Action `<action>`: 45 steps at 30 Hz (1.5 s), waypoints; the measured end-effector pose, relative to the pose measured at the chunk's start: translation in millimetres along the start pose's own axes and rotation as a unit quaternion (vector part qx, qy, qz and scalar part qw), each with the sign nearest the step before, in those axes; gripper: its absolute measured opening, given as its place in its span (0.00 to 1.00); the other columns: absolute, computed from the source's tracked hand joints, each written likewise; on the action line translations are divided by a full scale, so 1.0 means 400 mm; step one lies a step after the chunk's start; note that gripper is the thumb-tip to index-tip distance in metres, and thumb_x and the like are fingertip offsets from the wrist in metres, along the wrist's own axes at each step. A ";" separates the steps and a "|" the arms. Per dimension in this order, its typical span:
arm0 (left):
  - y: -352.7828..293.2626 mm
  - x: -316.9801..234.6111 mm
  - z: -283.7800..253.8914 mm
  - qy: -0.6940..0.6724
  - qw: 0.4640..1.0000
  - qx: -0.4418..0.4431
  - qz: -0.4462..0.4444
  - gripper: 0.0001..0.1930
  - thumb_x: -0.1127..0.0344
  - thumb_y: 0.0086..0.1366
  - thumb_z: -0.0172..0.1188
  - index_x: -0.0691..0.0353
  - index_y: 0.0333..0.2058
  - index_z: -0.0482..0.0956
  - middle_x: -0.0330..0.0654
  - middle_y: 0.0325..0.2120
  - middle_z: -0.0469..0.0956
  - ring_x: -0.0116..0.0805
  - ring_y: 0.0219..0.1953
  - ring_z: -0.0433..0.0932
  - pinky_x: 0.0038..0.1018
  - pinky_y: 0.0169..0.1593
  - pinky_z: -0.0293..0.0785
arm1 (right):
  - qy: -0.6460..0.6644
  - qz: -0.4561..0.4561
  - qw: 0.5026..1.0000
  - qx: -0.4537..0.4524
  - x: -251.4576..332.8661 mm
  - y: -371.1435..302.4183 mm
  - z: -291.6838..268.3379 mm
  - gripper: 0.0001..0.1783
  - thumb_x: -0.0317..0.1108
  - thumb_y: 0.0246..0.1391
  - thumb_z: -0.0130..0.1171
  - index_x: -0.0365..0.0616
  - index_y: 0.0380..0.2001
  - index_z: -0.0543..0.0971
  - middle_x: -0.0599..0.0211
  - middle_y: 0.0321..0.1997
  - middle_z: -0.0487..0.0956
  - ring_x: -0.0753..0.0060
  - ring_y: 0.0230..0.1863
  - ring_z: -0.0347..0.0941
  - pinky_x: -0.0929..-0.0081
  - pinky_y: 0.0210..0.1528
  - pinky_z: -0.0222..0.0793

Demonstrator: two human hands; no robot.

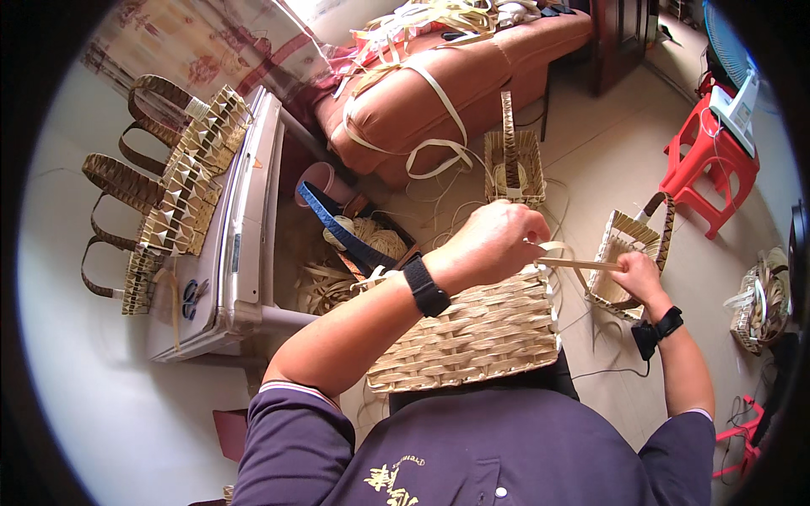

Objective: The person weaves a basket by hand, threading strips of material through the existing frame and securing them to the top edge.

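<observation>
Left hand closes on the rim of the woven basket resting on our lap; right hand pinches the far end of a flat pale strip drawn taut between them. We judge the strip light, springy and prone to kinking, best gripped flat near its end.

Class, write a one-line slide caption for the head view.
Left hand steadies a woven basket while the right hand pulls a pale strip.
</observation>
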State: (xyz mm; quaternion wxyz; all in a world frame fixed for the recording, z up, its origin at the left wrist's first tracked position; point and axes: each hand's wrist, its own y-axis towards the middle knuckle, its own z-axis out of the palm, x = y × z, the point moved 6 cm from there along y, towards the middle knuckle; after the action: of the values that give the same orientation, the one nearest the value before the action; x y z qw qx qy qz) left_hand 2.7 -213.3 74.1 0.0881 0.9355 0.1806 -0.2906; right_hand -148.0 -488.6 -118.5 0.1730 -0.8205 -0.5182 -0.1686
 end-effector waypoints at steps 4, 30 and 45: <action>0.028 -0.030 0.065 0.037 0.995 0.089 0.024 0.12 0.65 0.64 0.64 0.64 0.43 0.86 0.53 0.35 0.86 0.52 0.39 0.85 0.41 0.47 0.81 | -0.015 0.100 0.994 -0.049 -0.194 -0.116 -0.081 0.19 0.50 0.51 0.70 0.45 0.29 0.83 0.58 0.26 0.81 0.55 0.30 0.80 0.59 0.37 0.75; 0.121 -0.028 0.158 0.031 0.983 0.157 0.092 0.08 0.61 0.61 0.69 0.59 0.34 0.89 0.47 0.28 0.86 0.46 0.33 0.85 0.37 0.40 0.80 | -0.078 0.306 0.934 -0.165 -0.391 -0.572 -0.531 0.17 0.39 0.54 0.69 0.43 0.43 0.82 0.56 0.38 0.82 0.58 0.39 0.80 0.63 0.47 0.75; -0.014 0.053 -0.031 -0.215 0.973 0.077 -0.025 0.17 0.59 0.78 0.56 0.68 0.35 0.81 0.35 0.25 0.81 0.22 0.29 0.79 0.25 0.36 0.78 | 0.139 -0.110 0.983 -0.053 0.225 -0.177 -0.246 0.20 0.33 0.55 0.69 0.42 0.51 0.81 0.56 0.45 0.83 0.59 0.45 0.80 0.65 0.52 0.75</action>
State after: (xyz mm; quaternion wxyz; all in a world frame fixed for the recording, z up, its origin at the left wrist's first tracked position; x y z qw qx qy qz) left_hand 23.0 -198.8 71.8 0.0456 0.8504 0.1578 -0.4999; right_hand -185.6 -434.0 17.2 0.1798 -0.7348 -0.5667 -0.3264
